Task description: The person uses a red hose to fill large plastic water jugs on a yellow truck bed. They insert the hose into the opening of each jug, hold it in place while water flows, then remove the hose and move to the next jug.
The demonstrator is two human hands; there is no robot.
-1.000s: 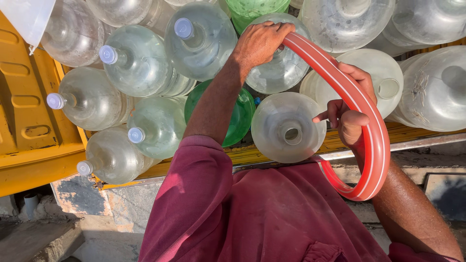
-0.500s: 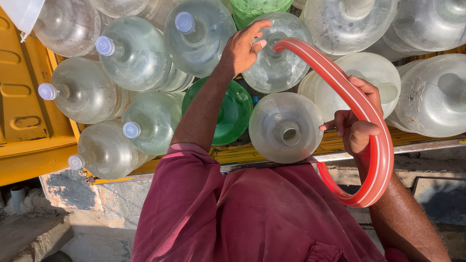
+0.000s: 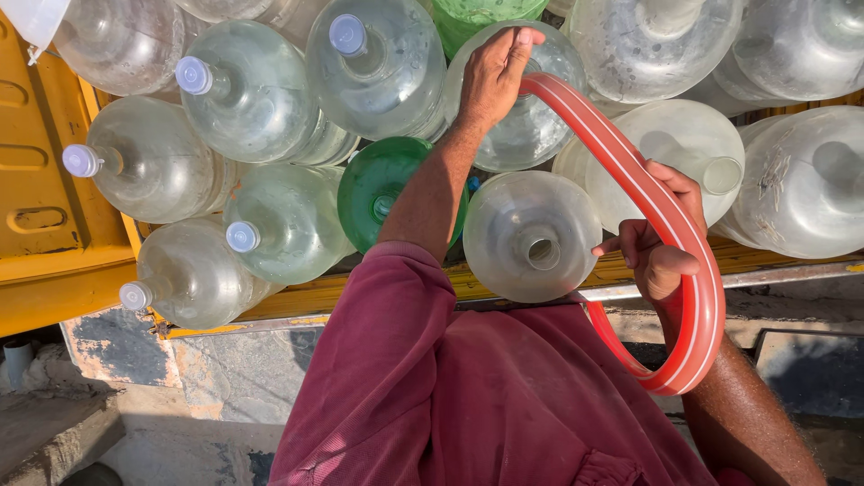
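Note:
My left hand [image 3: 493,76] reaches up and grips the end of a flat red hose with white stripes [image 3: 670,216], holding it against a clear jug [image 3: 526,126] in the stack. The hose arcs to the right and loops back down beside my chest. Lower on that arc, my right hand [image 3: 655,256] is closed round the hose. An uncapped clear jug [image 3: 531,236] lies on its side between my two arms. A green jug [image 3: 378,189] is partly hidden behind my left forearm, and my maroon shirt [image 3: 468,405] fills the lower frame.
Several large clear jugs lie stacked on their sides, those on the left with blue caps [image 3: 191,75], those on the right open-mouthed [image 3: 720,173]. They rest on a yellow vehicle bed [image 3: 297,306] with a yellow side panel [image 3: 36,198]. Grey concrete [image 3: 207,378] lies below.
My left hand has shifted along the stacked jugs with the hose end, stretching the loop wider. My right hand has kept its grip on the hose.

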